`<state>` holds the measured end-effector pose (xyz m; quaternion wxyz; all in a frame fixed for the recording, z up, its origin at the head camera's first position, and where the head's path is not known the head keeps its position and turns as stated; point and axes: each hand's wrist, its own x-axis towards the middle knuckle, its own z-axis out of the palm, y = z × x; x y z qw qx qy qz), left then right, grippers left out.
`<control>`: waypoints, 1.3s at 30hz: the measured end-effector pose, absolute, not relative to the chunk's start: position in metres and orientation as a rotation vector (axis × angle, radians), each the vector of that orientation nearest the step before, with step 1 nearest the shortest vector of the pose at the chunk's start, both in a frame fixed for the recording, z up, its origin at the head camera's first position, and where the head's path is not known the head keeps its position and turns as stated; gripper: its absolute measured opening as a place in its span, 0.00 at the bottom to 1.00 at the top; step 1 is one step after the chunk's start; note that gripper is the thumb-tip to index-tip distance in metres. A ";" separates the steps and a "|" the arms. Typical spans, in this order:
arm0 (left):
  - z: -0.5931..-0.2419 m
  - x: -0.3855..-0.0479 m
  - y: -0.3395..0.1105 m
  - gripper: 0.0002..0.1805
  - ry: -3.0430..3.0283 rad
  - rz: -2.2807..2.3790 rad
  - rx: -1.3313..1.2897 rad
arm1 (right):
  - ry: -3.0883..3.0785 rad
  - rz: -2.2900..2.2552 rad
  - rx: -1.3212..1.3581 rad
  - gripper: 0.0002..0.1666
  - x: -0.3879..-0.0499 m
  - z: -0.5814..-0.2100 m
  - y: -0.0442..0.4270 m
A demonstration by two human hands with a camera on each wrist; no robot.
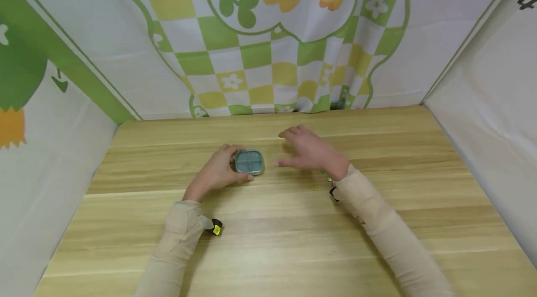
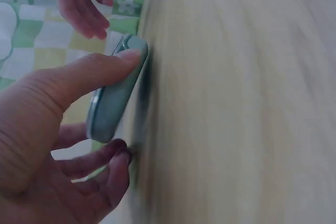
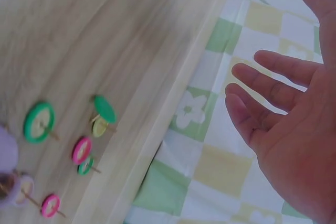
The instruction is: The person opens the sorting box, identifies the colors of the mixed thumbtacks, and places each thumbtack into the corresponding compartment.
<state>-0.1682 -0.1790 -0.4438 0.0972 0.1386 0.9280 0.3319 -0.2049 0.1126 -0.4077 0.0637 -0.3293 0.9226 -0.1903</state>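
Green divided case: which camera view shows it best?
The head view: the green divided case shows its top and dividers there. In the left wrist view, its side shows, partly covered by the left hand. The right wrist view has at most an unclear sliver at its top edge.

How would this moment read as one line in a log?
left hand: holds box | right hand: empty, apart from box | tacks: on table

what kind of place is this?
Probably a small curtained-off recording booth, though the wider room isn't visible: a wood-grain tabletop, a checked floral cloth hanging along its far edge, and pale sheeting closing off both sides.
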 end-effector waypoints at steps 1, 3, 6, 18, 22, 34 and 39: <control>-0.443 -0.168 -0.177 0.47 2.737 1.014 0.407 | 2.782 -0.575 -0.997 0.51 -0.204 -0.407 0.112; -0.439 -0.167 -0.173 0.46 2.697 1.100 0.399 | 2.774 -0.574 -0.995 0.52 -0.202 -0.406 0.110; -0.432 -0.166 -0.167 0.46 2.616 1.243 0.395 | 2.769 -0.580 -0.998 0.53 -0.198 -0.402 0.108; -0.408 -0.161 -0.148 0.48 2.361 1.553 0.445 | 2.746 -0.784 -1.087 0.49 -0.185 -0.388 0.104; -0.407 -0.160 -0.146 0.50 2.286 1.583 0.477 | 2.722 -0.844 -1.105 0.48 -0.181 -0.388 0.106; -0.417 -0.153 -0.140 0.32 1.464 2.117 0.350 | 2.651 -1.179 -1.195 0.40 -0.174 -0.391 0.108; -0.428 -0.151 -0.126 0.33 1.262 2.214 0.280 | 2.693 -1.171 -1.201 0.41 -0.173 -0.393 0.109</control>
